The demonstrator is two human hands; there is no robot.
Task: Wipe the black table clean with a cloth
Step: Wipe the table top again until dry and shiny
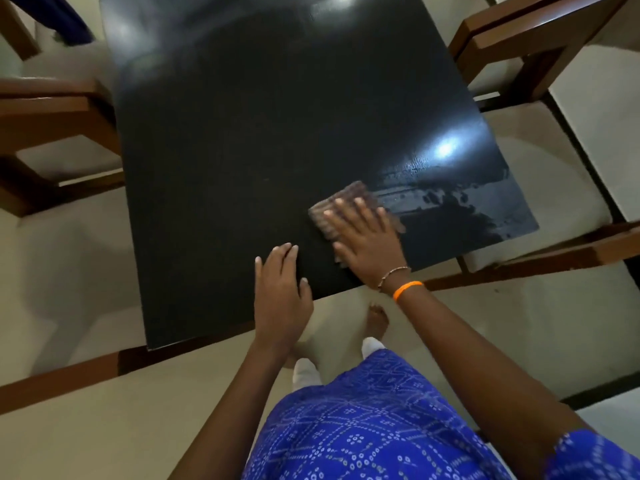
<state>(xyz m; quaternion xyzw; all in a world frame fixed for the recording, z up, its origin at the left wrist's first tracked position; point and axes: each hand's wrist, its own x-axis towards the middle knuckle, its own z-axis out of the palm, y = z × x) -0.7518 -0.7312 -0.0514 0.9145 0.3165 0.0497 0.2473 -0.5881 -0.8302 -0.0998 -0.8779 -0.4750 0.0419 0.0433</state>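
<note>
One flat right hand [363, 239] presses the cloth [341, 211] onto the black table [225, 150].

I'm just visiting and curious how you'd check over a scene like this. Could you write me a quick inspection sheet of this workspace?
Surface: black table, glossy, with wet streaks near its right corner; the rest looks dry.
Job's things: brownish cloth lying flat on the table beside the streaks.
Clutter: nothing seen on the table.
Grippers: right hand presses flat on the cloth, fingers straight; left hand rests flat on the table's near edge, holding nothing.
Cables: nothing seen.
Surroundings: wooden chairs with pale seats around the table; pale floor; the person's bare foot under the near edge.
</note>
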